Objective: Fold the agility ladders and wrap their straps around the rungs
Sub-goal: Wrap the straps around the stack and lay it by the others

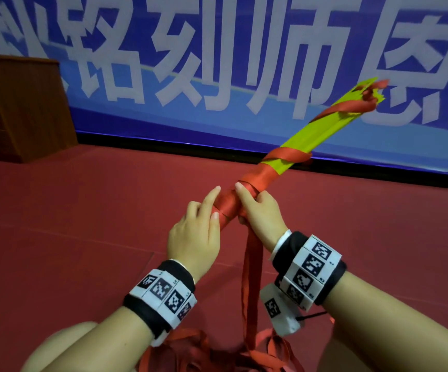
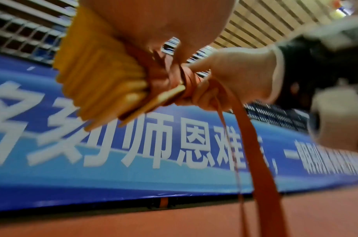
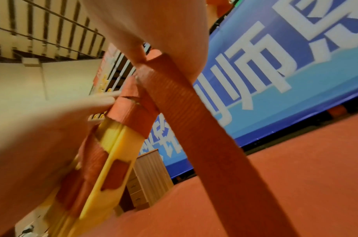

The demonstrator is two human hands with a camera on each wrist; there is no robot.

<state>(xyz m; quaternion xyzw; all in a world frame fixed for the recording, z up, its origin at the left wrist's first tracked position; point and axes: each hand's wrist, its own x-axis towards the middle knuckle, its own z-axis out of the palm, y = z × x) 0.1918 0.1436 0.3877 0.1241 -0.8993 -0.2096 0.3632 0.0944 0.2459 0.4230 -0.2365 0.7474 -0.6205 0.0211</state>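
Note:
A stack of yellow rungs (image 1: 316, 135), spiral-wrapped in red strap, slants from the middle of the head view up to the right. My left hand (image 1: 196, 232) holds its lower end, thumb on the wrap and index finger straight. My right hand (image 1: 260, 210) grips the red strap (image 1: 251, 267) against the bundle just above. From that fist the strap hangs down to a loose heap (image 1: 217, 353). The left wrist view shows the rung ends (image 2: 97, 77) under my palm and the right hand (image 2: 234, 77) curled round the strap (image 2: 255, 152). In the right wrist view the strap (image 3: 194, 115) crosses beside the rungs (image 3: 117, 152).
I am low over a red floor (image 1: 83, 210), with my knee (image 1: 64, 345) at the lower left. A blue banner (image 1: 217, 63) with white characters stands along the floor ahead. A wooden lectern (image 1: 16, 103) is at the far left.

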